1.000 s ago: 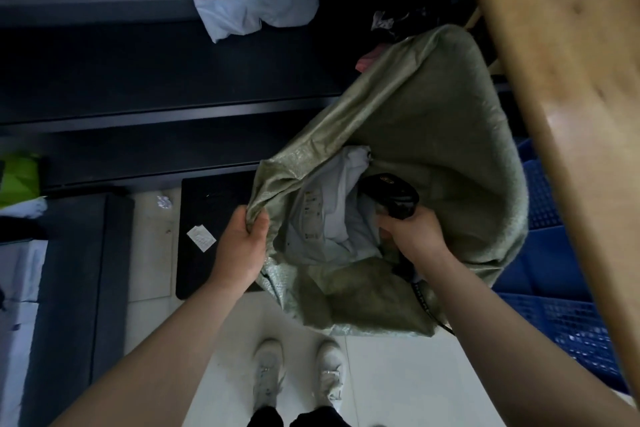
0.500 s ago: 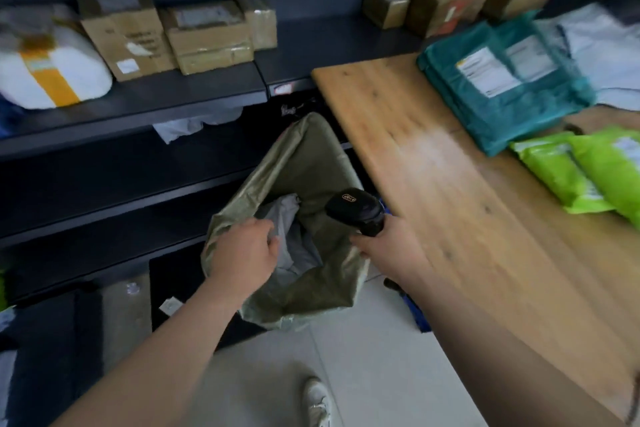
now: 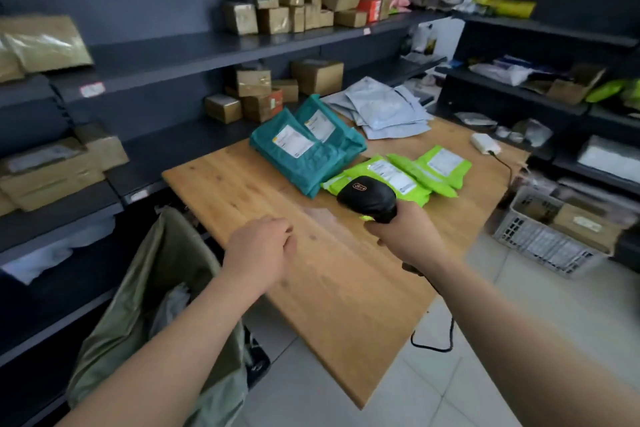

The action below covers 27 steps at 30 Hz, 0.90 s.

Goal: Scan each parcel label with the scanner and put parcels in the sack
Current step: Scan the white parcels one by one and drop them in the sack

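Note:
My right hand (image 3: pixel 403 236) grips the black scanner (image 3: pixel 369 199) above the wooden table (image 3: pixel 332 288), just in front of the lime-green parcels (image 3: pixel 398 173). Behind these lie teal parcels (image 3: pixel 304 146) with white labels and a heap of grey mailers (image 3: pixel 381 111). Holding nothing, my left hand (image 3: pixel 259 246) hovers over the table's left edge with its fingers loosely curled. The olive-green sack (image 3: pixel 145 308) stands open on the floor left of the table, a grey parcel (image 3: pixel 173 302) showing inside it.
Dark shelves (image 3: pixel 194 55) with cardboard boxes run along the left and back. More shelving and a white crate (image 3: pixel 540 239) stand at the right. A white device (image 3: pixel 485 144) sits at the table's far right, and a black cable (image 3: pixel 436 343) hangs below the edge.
My left hand has let go of the sack's rim and risen over the table. My right hand has carried the scanner from the sack's mouth up toward the green parcels. My view has lifted.

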Available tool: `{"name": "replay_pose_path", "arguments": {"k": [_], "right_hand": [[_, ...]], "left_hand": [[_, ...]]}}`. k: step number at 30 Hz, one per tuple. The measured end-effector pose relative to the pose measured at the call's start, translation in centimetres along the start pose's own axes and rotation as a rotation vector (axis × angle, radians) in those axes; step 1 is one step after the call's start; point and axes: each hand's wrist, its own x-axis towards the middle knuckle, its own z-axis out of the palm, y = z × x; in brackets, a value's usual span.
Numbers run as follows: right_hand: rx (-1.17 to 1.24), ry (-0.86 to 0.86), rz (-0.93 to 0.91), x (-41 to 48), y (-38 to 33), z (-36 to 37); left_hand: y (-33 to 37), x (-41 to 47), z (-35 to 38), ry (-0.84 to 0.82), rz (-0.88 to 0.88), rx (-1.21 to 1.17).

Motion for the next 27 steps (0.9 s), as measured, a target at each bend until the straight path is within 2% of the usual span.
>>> {"name": "replay_pose_path", "arguments": {"k": [5,12,19,27], "right_hand": [[0.022,0.017,-0.010,5.4,5.2,-7.9],[0.015,-0.021,-0.036,14.7,12.1,-16.7],[0.038,-0.011,-0.067,25.3,15.6,-22.6],[0.127,-0.009,-0.064,40.9,17.3,-26.0]], "left_hand": [[9.1,7.1,1.9,0.073,0.017,-0.006],[19.5,16.0,5.3,0.085,-0.037,0.028],[24.2,25.4,8.3,0.095,-0.072,0.019],[26.2,39.9,12.1,0.102,-0.120,0.036]]}}
